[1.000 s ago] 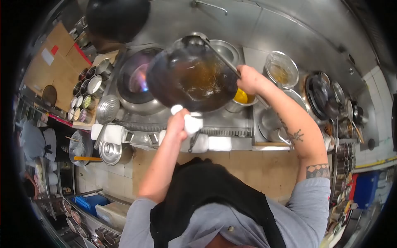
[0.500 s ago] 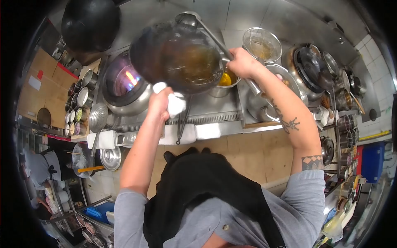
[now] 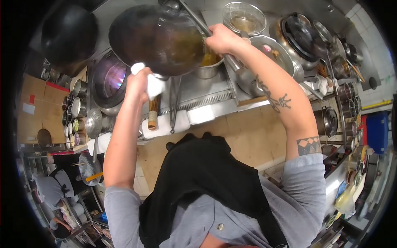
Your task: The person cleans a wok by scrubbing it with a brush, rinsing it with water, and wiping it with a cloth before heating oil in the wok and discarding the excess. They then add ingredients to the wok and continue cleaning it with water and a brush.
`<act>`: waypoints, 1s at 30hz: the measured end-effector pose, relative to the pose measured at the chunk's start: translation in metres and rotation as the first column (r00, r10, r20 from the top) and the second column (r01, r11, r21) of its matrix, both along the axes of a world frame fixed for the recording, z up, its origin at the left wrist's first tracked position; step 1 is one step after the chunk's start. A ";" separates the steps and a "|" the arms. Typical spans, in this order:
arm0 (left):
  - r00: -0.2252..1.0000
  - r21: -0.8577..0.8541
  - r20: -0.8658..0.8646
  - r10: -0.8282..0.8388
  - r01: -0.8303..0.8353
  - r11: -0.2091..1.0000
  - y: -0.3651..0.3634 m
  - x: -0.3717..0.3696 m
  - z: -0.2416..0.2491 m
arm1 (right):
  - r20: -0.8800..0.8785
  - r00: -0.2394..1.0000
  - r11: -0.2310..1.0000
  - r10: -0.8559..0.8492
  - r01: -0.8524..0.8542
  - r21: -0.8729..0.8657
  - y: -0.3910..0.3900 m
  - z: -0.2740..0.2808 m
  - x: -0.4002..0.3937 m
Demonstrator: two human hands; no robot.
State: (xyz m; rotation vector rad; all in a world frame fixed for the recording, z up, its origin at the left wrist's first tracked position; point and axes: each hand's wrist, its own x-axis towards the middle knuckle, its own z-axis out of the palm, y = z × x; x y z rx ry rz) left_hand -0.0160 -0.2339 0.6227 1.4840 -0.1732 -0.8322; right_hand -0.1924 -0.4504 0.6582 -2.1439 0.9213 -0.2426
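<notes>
A dark wok [image 3: 149, 41] is tilted in the air, its right side over a metal pot [image 3: 206, 73] with yellow liquid. My left hand [image 3: 137, 84] is closed on the wok's near edge through a folded white cloth [image 3: 156, 86]. In my closed right hand [image 3: 223, 39] is the long handle of a ladle [image 3: 194, 17]. The ladle's bowl is at the wok's far rim, partly cut off by the frame's top. Liquid in the wok is blurred, and the exact grip point under the cloth is hidden.
Left of the wok, a burner [image 3: 108, 80] shows a purple-blue flame. A bamboo brush [image 3: 152, 118] and white towels [image 3: 173, 120] lie along the stove's front edge. On the right are a wire strainer [image 3: 244, 20] and a wide pot [image 3: 285, 62]. Another person [image 3: 56, 188] stands lower left.
The wok and both hands appear higher and further left, while the whole view has shifted too. Less pooled liquid shows in the wok. The bamboo brush is now visible, and the flame's orange has gone.
</notes>
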 end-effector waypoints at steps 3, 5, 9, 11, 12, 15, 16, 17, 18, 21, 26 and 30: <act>0.996 0.051 0.076 -0.047 0.043 0.998 -0.004 0.005 0.005 | 0.012 1.000 1.000 0.000 0.000 -0.007 0.001 0.002 0.004; 0.981 0.133 0.177 -0.075 0.051 0.990 -0.010 0.024 -0.006 | 0.013 1.000 0.999 -0.028 0.028 0.015 0.009 0.003 0.002; 0.946 0.173 0.293 -0.138 0.090 0.981 -0.010 0.011 0.020 | 0.051 0.992 0.990 -0.113 0.108 0.090 0.023 0.001 -0.005; 0.896 0.203 0.400 -0.193 0.118 0.972 -0.012 0.015 0.023 | 0.085 0.982 0.977 -0.171 0.158 0.140 0.028 0.000 -0.006; 0.857 0.214 0.467 -0.218 0.129 0.968 -0.013 0.018 0.024 | 0.093 0.973 0.967 -0.212 0.195 0.165 0.033 0.000 -0.008; 0.690 0.279 0.662 -0.294 0.137 0.951 -0.021 0.033 0.019 | 0.145 0.943 0.945 -0.299 0.272 0.183 0.038 -0.011 -0.007; 0.596 0.301 0.739 -0.313 0.124 0.946 -0.024 0.037 0.017 | 0.167 0.932 0.940 -0.322 0.292 0.178 0.041 -0.016 -0.005; 0.494 0.320 0.804 -0.329 0.106 0.941 -0.024 0.041 0.016 | 0.194 0.919 0.932 -0.343 0.308 0.192 0.044 -0.021 -0.003; 0.478 0.322 0.810 -0.341 0.123 0.939 -0.024 0.037 0.021 | 0.220 0.906 0.925 -0.362 0.320 0.204 0.048 -0.023 0.000; 0.274 0.295 0.920 -0.282 -0.007 0.956 -0.028 0.053 0.007 | 0.241 0.893 0.923 -0.381 0.349 0.164 0.063 -0.016 0.011; 0.595 0.128 0.775 -0.215 0.185 0.974 0.003 0.073 -0.011 | 0.038 0.940 0.927 -0.339 0.340 -0.159 0.121 0.025 0.052; 0.800 -0.098 0.600 -0.016 0.092 0.991 0.056 0.117 -0.052 | 0.186 0.963 0.869 -0.193 0.256 -0.424 0.142 0.000 0.115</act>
